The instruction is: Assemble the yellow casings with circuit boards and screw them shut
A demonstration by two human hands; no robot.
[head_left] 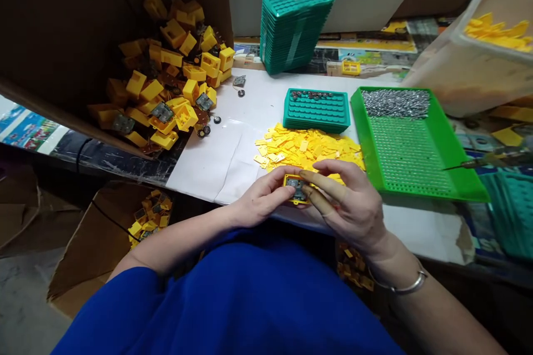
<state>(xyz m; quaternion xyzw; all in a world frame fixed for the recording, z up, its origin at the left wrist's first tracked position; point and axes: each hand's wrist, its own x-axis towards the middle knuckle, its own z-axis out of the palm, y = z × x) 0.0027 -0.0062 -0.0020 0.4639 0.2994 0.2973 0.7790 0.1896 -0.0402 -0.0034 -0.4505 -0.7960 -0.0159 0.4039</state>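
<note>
My left hand [260, 198] grips a small open yellow plastic case [287, 180] near the table's front edge, its thumb on the grey module [296, 189] inside. Around the case's right side, my right hand [353, 202] has its index and middle fingers pressed against the module and rim. Fingers hide part of the case. Just beyond both hands spreads a pile of small flat yellow pieces [308, 147]. Behind that pile is a stack of teal ridged trays [316, 113], with small round metal parts [310, 94] along its top.
A carton [62, 66] of yellow cases [170, 80] lies open at left. At right sits a green tray [462, 177] with silver metal pins or screws [395, 104]; a thin pointed tool [478, 162] reaches over it. Behind stand a tall teal stack [291, 33] and a plastic bin [453, 66].
</note>
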